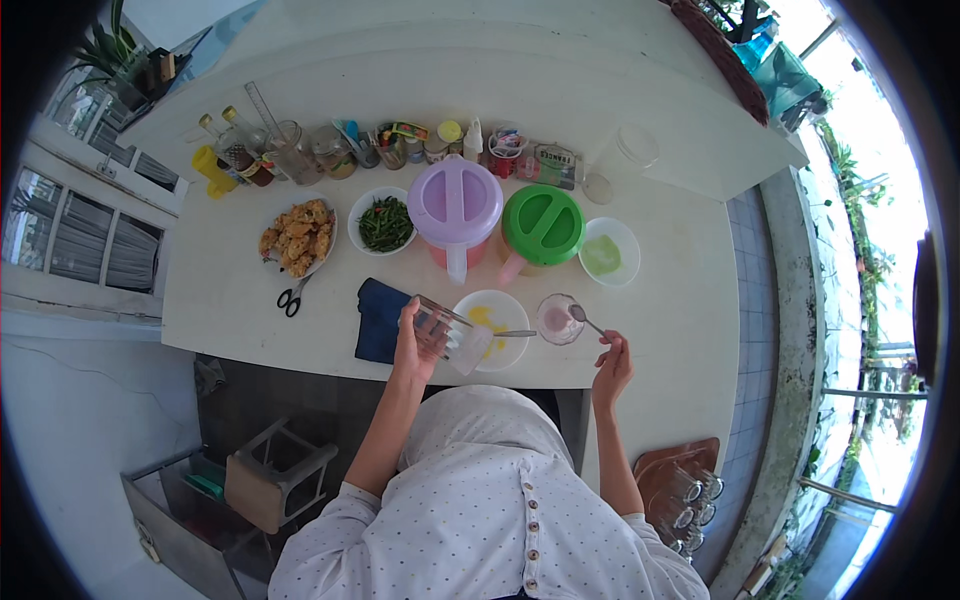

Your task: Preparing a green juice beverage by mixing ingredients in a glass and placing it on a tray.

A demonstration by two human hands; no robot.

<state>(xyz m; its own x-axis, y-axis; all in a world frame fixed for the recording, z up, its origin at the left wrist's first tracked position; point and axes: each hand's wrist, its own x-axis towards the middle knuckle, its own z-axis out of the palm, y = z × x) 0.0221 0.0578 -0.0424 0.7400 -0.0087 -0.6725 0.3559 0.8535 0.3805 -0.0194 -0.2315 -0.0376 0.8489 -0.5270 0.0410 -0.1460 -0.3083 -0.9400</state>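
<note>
My left hand point(416, 352) grips a clear drinking glass point(439, 330), tilted sideways over the left part of a white bowl point(511, 358). Something pale pink shows at the glass's lower right end. Yellow pieces lie in the bowl, and a metal spoon handle point(517, 334) points right across its rim. In my right hand point(615, 367) is a metal spoon point(591, 322), its head at the right rim of a small glass dish point(553, 334) with pink contents. A folded dark blue cloth point(379, 319) lies left of the glass, partly behind my left hand.
Behind the bowl stand a purple-lidded pitcher point(455, 199) and a green-lidded pitcher point(544, 225). A bowl of pale green food point(602, 255), a bowl of green beans point(385, 223), a plate of fried food point(298, 238) and scissors point(291, 298) sit around them. Jars and bottles point(244, 154) line the back.
</note>
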